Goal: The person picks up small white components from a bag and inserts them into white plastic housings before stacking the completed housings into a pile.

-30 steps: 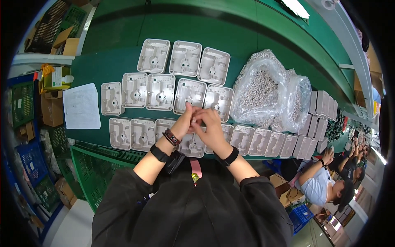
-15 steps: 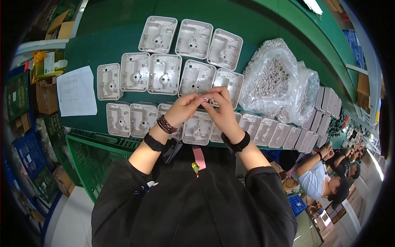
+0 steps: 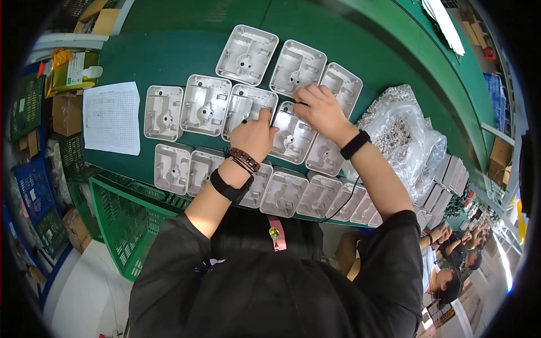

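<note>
My left hand (image 3: 252,137) lies over a light grey metal housing (image 3: 239,105) in the middle row. Its index finger reaches down into that housing, the thumb stands apart, and the other fingers are curled. Over the upper edge of the neighbouring housing (image 3: 297,145) is my right hand (image 3: 326,114), its fingers pinched together. A small dark bit shows at those fingertips, too little to name. Each housing is an open, shallow box with inner ribs and a round boss. Black bands circle both wrists, with beaded bracelets on the left one.
Further rows of housings stand behind (image 3: 247,55) and in front (image 3: 172,169) on the green table. At right lies a clear plastic bag (image 3: 401,141) of small metal parts. A printed sheet (image 3: 111,118) lies left; a green crate (image 3: 121,225) stands below the edge. Co-workers sit far right.
My hands have parted from a shared pinch at the middle. The left now points into a housing; the right has moved up and right. The view has shifted, and a thin black cord now shows.
</note>
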A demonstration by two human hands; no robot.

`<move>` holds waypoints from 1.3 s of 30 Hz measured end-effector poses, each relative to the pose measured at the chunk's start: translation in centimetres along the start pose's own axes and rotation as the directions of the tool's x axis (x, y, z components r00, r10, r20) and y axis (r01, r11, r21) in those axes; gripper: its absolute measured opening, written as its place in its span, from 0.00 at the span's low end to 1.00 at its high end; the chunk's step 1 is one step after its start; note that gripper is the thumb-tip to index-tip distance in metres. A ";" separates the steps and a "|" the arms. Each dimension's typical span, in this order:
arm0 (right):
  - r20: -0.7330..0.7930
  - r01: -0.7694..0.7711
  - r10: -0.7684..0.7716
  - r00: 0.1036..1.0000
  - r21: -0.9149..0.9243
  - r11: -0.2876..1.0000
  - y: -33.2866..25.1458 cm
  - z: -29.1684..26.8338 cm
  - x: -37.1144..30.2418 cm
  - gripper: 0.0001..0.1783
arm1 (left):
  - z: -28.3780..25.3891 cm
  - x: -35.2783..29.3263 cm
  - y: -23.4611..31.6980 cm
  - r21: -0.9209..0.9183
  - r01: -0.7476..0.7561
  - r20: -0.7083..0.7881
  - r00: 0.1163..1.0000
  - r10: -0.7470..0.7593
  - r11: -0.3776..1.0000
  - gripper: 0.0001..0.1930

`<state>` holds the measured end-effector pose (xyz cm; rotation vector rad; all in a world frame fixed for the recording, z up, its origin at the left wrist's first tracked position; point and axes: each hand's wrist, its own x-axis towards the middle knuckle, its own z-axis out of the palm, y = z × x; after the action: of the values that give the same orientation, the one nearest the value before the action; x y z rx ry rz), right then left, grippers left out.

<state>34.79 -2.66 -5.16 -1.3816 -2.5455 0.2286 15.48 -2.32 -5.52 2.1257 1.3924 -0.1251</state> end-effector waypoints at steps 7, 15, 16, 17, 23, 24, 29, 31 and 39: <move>0.025 0.072 -0.071 0.997 -0.048 0.996 0.1 2.2 0.8 0.06 | 0.6 0.2 -0.5 -0.046 0.016 0.015 1.000 -0.015 0.999 0.13; -0.055 -0.113 0.115 0.992 0.030 0.993 -1.1 -1.8 -0.2 0.12 | 0.0 -0.5 -1.2 -0.385 -0.052 -0.123 0.992 0.005 0.922 0.15; -0.067 -0.228 0.236 0.969 0.107 0.968 -1.6 -2.3 -0.2 0.13 | -0.4 -0.7 -1.4 -0.610 -0.026 -0.087 0.996 -0.034 0.792 0.18; -0.074 -0.217 0.225 0.971 0.106 0.970 -2.4 -2.7 -0.2 0.13 | -1.0 -1.0 -1.7 -0.792 0.004 -0.043 0.997 -0.062 0.610 0.21; -0.187 -0.331 0.459 0.868 0.471 0.818 -10.6 -2.9 1.8 0.14 | -3.4 -2.2 -2.4 -0.946 0.318 0.312 0.945 0.094 -0.061 0.35; -0.193 -0.326 0.455 0.869 0.469 0.821 -11.7 -2.8 2.3 0.14 | -3.4 -2.4 -2.0 -0.956 0.290 0.286 0.954 0.085 -0.042 0.37; -0.005 -0.466 0.512 0.859 0.406 0.786 -14.4 -2.0 2.8 0.13 | -2.4 -3.6 -2.6 -0.982 0.143 0.161 0.974 0.156 0.123 0.37; 0.046 -0.499 0.521 0.852 0.371 0.783 -14.6 -2.1 2.5 0.12 | -2.8 -4.4 -3.2 -0.978 0.164 0.188 0.963 0.193 0.132 0.37; -0.089 -0.345 0.439 0.894 0.488 0.802 -13.4 -2.4 1.4 0.08 | -2.3 -5.4 -3.8 -0.964 0.176 0.221 0.946 0.235 0.199 0.24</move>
<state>23.98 -8.71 0.62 -1.6147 -1.8453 0.6853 9.30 -4.41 -3.15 0.8988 0.7728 0.3657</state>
